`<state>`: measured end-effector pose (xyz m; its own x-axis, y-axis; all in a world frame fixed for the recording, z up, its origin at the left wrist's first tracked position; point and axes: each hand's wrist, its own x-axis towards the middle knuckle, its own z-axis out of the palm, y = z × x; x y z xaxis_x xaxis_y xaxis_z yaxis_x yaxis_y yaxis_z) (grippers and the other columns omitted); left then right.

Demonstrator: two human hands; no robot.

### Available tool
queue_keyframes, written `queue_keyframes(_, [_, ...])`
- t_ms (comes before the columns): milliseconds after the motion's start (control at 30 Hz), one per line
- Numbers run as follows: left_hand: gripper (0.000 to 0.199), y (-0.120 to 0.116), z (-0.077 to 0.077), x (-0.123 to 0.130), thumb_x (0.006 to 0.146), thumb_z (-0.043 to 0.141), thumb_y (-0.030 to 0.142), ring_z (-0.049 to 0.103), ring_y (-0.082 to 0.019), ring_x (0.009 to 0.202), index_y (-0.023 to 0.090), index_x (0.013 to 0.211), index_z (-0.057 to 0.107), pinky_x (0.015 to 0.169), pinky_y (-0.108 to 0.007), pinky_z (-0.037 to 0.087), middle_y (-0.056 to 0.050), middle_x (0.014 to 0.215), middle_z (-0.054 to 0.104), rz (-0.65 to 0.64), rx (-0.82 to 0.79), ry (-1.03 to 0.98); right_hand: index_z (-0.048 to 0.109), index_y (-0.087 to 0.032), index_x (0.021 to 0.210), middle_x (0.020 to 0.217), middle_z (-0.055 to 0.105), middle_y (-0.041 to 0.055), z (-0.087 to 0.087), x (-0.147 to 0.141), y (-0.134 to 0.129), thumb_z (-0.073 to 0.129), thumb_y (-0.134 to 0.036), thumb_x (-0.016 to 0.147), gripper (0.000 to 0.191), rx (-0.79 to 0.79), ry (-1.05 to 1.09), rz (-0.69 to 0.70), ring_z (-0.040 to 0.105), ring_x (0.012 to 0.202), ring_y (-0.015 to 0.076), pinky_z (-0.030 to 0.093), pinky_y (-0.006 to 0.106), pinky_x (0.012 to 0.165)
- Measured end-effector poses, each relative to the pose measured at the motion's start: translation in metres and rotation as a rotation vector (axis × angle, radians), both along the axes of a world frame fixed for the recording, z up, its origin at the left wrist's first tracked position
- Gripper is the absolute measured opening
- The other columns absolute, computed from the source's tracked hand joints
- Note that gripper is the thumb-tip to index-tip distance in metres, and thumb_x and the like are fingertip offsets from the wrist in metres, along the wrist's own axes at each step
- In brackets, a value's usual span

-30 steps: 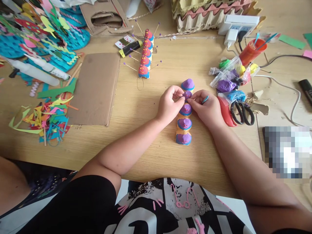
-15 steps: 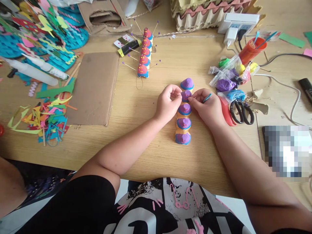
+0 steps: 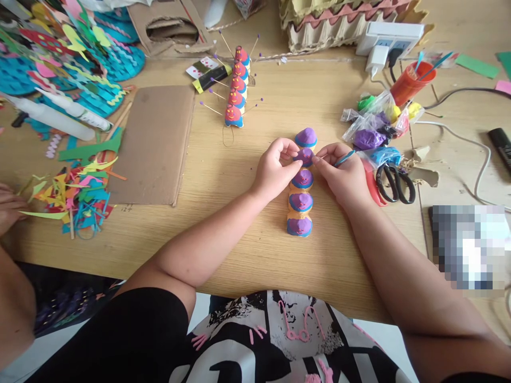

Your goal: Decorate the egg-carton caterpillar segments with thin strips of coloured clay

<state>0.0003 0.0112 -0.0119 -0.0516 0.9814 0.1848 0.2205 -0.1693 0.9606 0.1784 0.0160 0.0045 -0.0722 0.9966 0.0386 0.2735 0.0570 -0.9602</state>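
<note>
A strip of egg-carton cups (image 3: 301, 202), covered with purple clay tops, blue rims and small faces, lies lengthwise on the table before me. My left hand (image 3: 275, 166) has its fingers curled and its thumb against the left side of the second cup from the far end. On the other side of that cup, my right hand (image 3: 339, 169) is closed around a thin blue modelling tool (image 3: 345, 158). Its thumb and forefinger are pinched beside the cup; anything tiny between them is too small to make out.
A finished-looking red-and-blue egg-carton caterpillar (image 3: 236, 98) with stick legs stands farther back. Bagged clay (image 3: 371, 139), black-handled scissors (image 3: 395, 183) and an orange cup (image 3: 413, 82) lie to the right. Cardboard (image 3: 151, 146) and paper scraps (image 3: 83, 191) are left, near another person's hand (image 3: 10, 207).
My right hand has drawn slightly right from the second cup, and my left thumb has shifted a little right. Another person's hand has appeared at the left edge by the paper scraps.
</note>
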Motion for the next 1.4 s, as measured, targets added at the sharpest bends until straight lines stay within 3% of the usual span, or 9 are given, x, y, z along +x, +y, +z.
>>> queue_keyframes(200, [0.026,0.002,-0.003,-0.001,0.084,0.075,0.006,0.07,-0.014,0.098,0.024,0.097,0.061,0.093,-0.029,0.058,0.0,0.101,0.074,-0.006,0.013,0.013,0.064,-0.025,0.087,0.065,0.055,-0.0013,0.001,0.0,0.0,0.081,-0.055,0.088,0.034,0.005,-0.033,0.008,0.042,0.057,0.0133,0.03,0.03,0.051])
queue_keyframes(933, [0.02,0.006,-0.012,-0.001,0.089,0.075,0.01,0.067,-0.013,0.089,0.023,0.096,0.061,0.089,-0.029,0.057,0.001,0.093,0.069,0.058,0.02,-0.01,0.067,-0.024,0.089,0.065,0.054,-0.0031,0.006,-0.002,-0.003,0.083,-0.038,0.087,0.021,0.021,-0.103,0.03,0.046,0.06,0.0129,0.034,0.03,0.056])
queue_keyframes(1033, [0.021,0.007,-0.014,-0.002,0.091,0.069,0.007,0.071,-0.015,0.097,0.024,0.103,0.064,0.094,-0.031,0.058,-0.001,0.101,0.073,0.077,0.039,-0.02,0.068,-0.024,0.09,0.063,0.053,-0.0034,0.007,-0.003,-0.004,0.082,-0.038,0.088,0.021,0.018,-0.113,0.022,0.045,0.059,0.0129,0.033,0.03,0.055])
queue_keyframes(1200, [0.036,0.008,-0.014,-0.003,0.094,0.058,0.005,0.071,-0.019,0.128,0.028,0.122,0.065,0.108,-0.035,0.057,-0.005,0.131,0.076,0.017,0.058,0.001,0.067,-0.024,0.091,0.063,0.049,-0.0047,0.008,-0.004,-0.004,0.085,-0.039,0.087,0.023,0.019,-0.124,0.028,0.044,0.059,0.0129,0.033,0.03,0.057])
queue_keyframes(1400, [0.044,0.008,-0.016,-0.003,0.095,0.055,0.005,0.072,-0.021,0.133,0.028,0.131,0.063,0.114,-0.04,0.058,-0.006,0.139,0.077,-0.048,0.07,0.0,0.067,-0.023,0.089,0.063,0.049,-0.0057,0.006,-0.006,-0.001,0.087,-0.033,0.086,0.023,0.035,-0.15,0.005,0.044,0.059,0.0116,0.034,0.03,0.059])
